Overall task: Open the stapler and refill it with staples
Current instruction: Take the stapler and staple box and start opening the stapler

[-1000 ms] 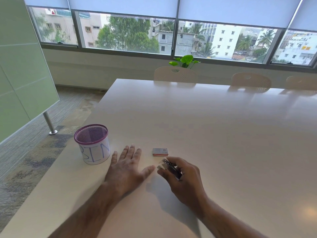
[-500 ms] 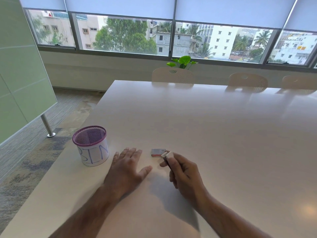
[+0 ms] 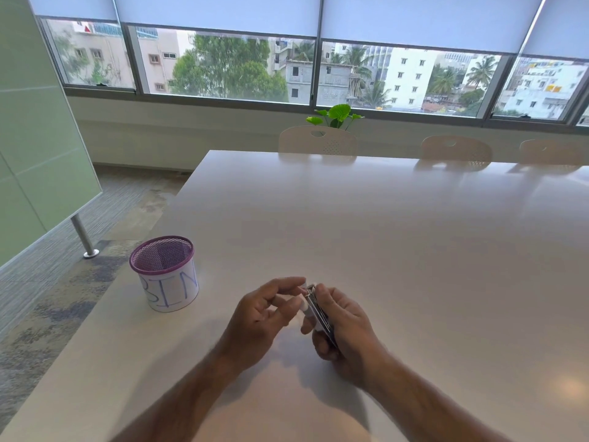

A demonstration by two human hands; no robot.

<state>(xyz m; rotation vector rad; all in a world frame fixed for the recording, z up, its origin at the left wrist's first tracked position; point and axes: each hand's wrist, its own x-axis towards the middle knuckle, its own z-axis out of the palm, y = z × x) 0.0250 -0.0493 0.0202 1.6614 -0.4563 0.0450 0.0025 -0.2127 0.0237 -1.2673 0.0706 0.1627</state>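
Note:
My right hand [image 3: 349, 330] holds a small dark metal stapler [image 3: 316, 309] just above the white table [image 3: 382, 237], its front end pointing up and away from me. Lifted off the table, my left hand [image 3: 255, 317] meets the stapler's front end. Its forefinger rests on the top tip and its thumb presses the pale lower part. The small staple box does not show; my left fingers cover the spot where it lay.
A purple mesh cup [image 3: 167, 282] wrapped in paper marked "BIN" stands near the table's left edge, left of my hands. Several chairs [image 3: 318, 141] line the far side under the windows. A green board on a metal leg [image 3: 82, 236] stands on the floor at left.
My left hand has risen from lying flat on the table and closed on the stapler's front end. My right hand has lifted and turned the stapler. The staple box is now hidden.

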